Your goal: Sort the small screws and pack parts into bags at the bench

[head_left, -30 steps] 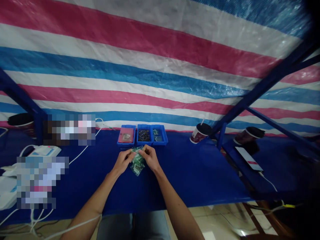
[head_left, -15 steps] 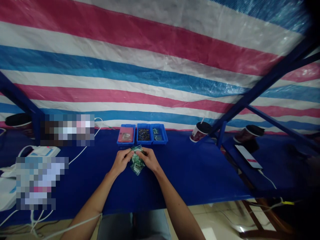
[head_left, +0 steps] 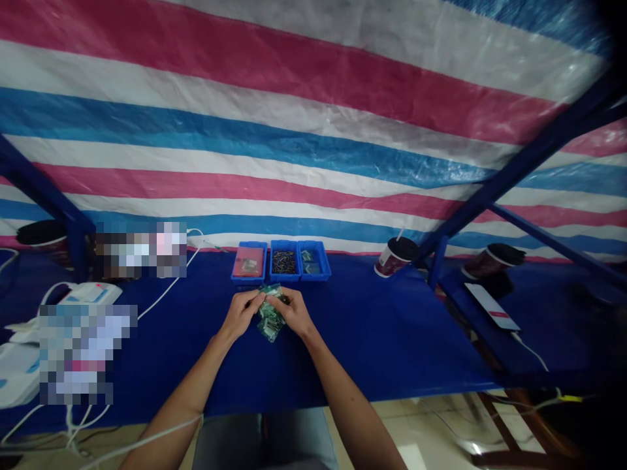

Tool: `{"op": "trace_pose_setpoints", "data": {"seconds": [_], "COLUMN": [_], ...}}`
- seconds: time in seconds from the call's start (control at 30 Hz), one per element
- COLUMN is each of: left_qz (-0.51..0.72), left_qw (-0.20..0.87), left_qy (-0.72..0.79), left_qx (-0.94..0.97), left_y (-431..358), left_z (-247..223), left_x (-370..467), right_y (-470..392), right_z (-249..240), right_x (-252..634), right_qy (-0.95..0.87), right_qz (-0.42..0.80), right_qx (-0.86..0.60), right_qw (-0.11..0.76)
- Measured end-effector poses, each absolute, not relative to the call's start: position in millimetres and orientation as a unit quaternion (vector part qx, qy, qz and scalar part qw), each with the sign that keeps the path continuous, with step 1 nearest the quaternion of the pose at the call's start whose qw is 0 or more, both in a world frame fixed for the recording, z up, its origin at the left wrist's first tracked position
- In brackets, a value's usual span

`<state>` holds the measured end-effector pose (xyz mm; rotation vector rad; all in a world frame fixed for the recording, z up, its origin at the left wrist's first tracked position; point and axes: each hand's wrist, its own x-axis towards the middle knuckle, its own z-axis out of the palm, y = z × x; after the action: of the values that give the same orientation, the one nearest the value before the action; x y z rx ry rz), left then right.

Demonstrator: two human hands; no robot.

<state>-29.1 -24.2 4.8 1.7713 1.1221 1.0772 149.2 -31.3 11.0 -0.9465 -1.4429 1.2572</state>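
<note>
A clear and green plastic packet (head_left: 270,321) with small pieces inside hangs between my two hands over the blue table. My left hand (head_left: 241,313) pinches its upper left edge. On the upper right, my right hand (head_left: 294,309) grips the same packet, thumb and fingers pressed together. The two thumbs are close to each other. Just beyond the hands stand three blue trays: the left one (head_left: 233,271) holds a pink piece and a small bag, the middle one (head_left: 285,277) dark screws, the right one (head_left: 321,274) small clear packets.
A lidded cup with a straw (head_left: 392,259) stands at the right back. Farther right are another cup (head_left: 482,262) and a phone (head_left: 491,307) on a cable. White power strips (head_left: 91,294) and cords lie left. Blue metal posts (head_left: 78,245) flank the table.
The camera view has shifted slightly. My thumbs have moved a little closer together on the packet, which both hands still hold.
</note>
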Motion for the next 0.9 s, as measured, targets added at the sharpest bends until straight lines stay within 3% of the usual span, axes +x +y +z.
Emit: {"op": "trace_pose_setpoints", "data": {"seconds": [0.5, 0.9], "left_qz": [0.445, 0.443], "left_qw": [0.300, 0.318], "left_qy": [0.446, 0.456], "left_qx": [0.716, 0.704], "left_y": [-23.2, -25.9], "left_z": [6.3, 8.4], "left_x": [-28.7, -27.3], "right_y": [-28.6, -30.3], "right_z": [5.8, 7.5], "right_x": [148.6, 148.3], "right_qy": [-0.590, -0.598], "right_qz": [0.538, 0.526], "right_qx": [-0.387, -0.397], "right_qw": [0.462, 0.455]}}
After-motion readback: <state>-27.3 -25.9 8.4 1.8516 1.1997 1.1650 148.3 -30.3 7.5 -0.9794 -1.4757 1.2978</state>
